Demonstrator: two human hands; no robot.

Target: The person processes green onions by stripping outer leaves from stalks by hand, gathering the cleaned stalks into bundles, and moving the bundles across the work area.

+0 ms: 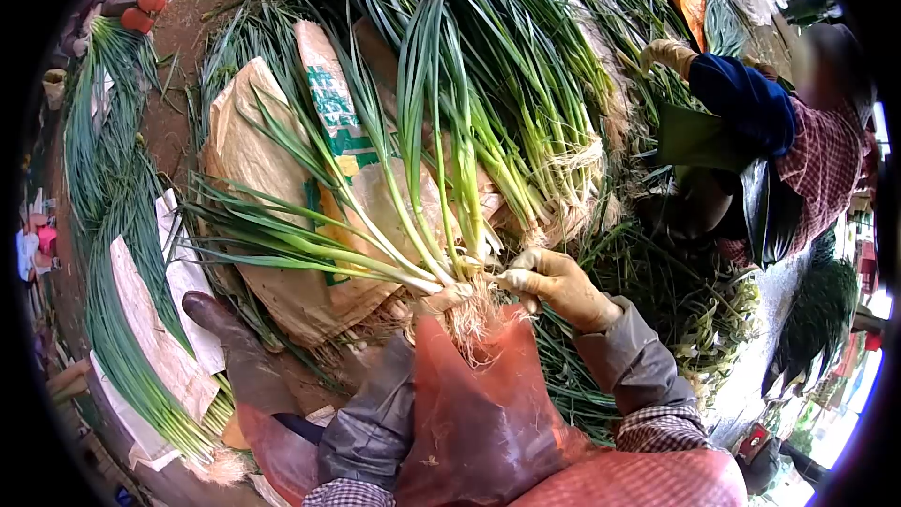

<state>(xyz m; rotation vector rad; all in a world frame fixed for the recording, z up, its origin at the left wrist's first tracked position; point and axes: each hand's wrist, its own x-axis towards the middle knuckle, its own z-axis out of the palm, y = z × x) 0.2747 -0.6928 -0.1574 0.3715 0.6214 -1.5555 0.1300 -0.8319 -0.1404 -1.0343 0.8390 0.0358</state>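
My left hand (441, 301), in a pale glove, is closed around the white ends of several green onions (466, 192) just above my lap. Their leaves fan out up and to the left, and the pale stringy roots (477, 319) hang in front of a red apron (479, 413). The roots and stalks hide part of its fingers. My right hand (554, 287), in a yellowish glove, pinches at the right side of the same bunch, by the root ends; exactly what lies between its fingertips is too small to make out.
A large heap of green onions (563, 84) lies ahead, beside printed paper sacks (258, 131). Another row of green onions (117, 216) lies on the left, past a boot (216, 319). Loose leaves (671, 296) are piled at right, near another person in a checked shirt (826, 160).
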